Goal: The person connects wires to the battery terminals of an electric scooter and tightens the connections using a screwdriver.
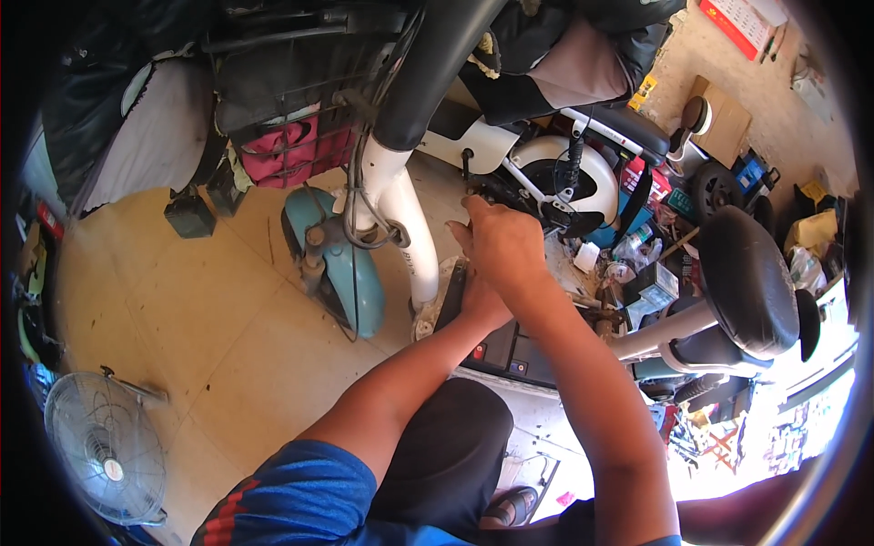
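My right hand [506, 244] is closed, its fingers curled, above the deck of an electric scooter; whatever it may hold is hidden. Under it lies my left hand [482, 298], mostly covered by the right one, so its fingers do not show. Both are just right of the scooter's white frame tube [421, 232]. Below my wrists sits a black box [499, 353] in the deck, with a small red and a small blue fitting. The teal front fender [337, 250] is left of the tube, and a black padded seat [748, 280] stands at the right.
A wire basket [309, 150] holding pink cloth hangs at the front, with loose cables near the tube. A second white scooter [583, 177] stands beyond. Boxes [652, 289], tools and scraps clutter the right. A floor fan [107, 450] is at the lower left on the tiled floor [218, 318].
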A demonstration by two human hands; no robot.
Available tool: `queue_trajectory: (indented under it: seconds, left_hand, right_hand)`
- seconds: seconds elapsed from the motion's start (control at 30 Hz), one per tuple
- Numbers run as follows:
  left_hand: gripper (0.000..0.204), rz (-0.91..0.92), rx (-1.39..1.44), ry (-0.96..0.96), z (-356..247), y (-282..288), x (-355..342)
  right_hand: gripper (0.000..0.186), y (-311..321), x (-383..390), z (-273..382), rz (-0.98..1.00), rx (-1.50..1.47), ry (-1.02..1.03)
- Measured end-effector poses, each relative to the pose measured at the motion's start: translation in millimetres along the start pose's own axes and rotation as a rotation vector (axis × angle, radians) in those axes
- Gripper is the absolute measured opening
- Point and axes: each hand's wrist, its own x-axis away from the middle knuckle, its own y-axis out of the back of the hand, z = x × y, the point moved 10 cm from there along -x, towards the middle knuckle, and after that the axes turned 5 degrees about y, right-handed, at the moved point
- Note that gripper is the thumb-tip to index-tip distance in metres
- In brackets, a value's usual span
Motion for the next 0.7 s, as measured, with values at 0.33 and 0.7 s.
queue_trajectory:
  seconds: [0.33, 0.7]
  left_hand:
    - [0.070, -0.033, 0.088, 0.016, 6, 0, 2]
    - [0.065, 0.004, -0.174, -0.107, 8, -16, -5]
  right_hand:
    - [0.050, 10, 1, 8, 0.024, -0.040, -0.022]
    - [0.036, -2, -8, -18, -0.062, -0.286, -0.045]
